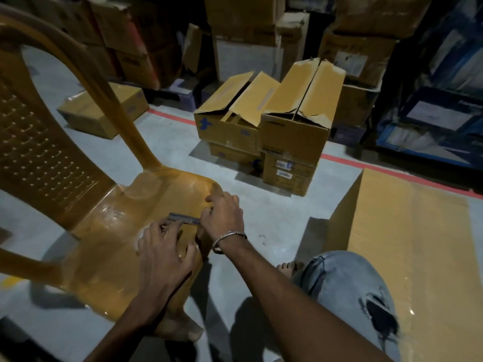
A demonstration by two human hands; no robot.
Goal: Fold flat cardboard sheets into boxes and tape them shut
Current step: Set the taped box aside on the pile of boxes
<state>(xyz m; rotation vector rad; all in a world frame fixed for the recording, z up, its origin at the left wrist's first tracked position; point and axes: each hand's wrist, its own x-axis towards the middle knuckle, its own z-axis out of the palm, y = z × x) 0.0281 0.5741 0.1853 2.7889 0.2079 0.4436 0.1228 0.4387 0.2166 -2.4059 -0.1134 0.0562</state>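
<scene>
Both hands are over the seat of a yellow-brown plastic chair (109, 257). Between them lies a small dark flat tool (183, 220), like a cutter. My left hand (164, 249) curls its fingers over the tool's left end. My right hand (223, 218), a metal bangle on its wrist, pinches the right end. A pale shiny thing peeks out under my left hand; what it is cannot be told. On the floor to the right stands a closed cardboard box (407, 244) with tape along its top.
Two stacks of cardboard boxes with open top flaps (264, 118) stand on the grey floor ahead. A small shut box (102, 111) lies behind the chair. Stacked cartons and blue crates (431, 118) line the back behind a red floor line. My knee in torn jeans (347, 291) is at lower right.
</scene>
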